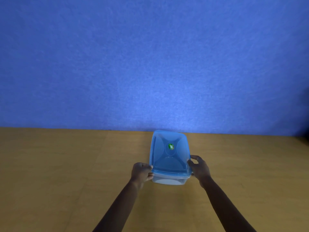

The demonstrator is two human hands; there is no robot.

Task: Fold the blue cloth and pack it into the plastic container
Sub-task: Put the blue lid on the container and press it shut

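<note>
- Both forearms come up from the bottom edge, which cuts them off before the elbows, so I see nothing more of the person.
- My left hand (142, 172) grips the near left corner of the plastic container (168, 180): the thumb lies on the lid's edge and the curled fingers (150, 175) press against the wall under the rim.
- My right hand (199, 168) holds the near right corner in the same way; its fingers are bent around the rim, and the fingertips on the far side are hidden behind the hand itself.
- The container stands on the wooden table (66, 164), with its far end close to the table's back edge, and its translucent body shows only as a narrow strip below the lid.
- The blue lid (168, 154) sits on top and covers the opening; whether it is fully snapped down I cannot tell.
- A small green round sticker (171, 146) is in the middle of the lid; the letters on it are too small for me to read.
- I cannot make out the blue cloth. Through the cloudy near wall I see only a pale shape, and I cannot say if this is cloth or just light.
- Behind the table a blue backdrop (150, 64) fills the upper part of the view.
- At the far right edge there is a dark area (305, 128), cut off by the frame, and I cannot identify it.
</note>
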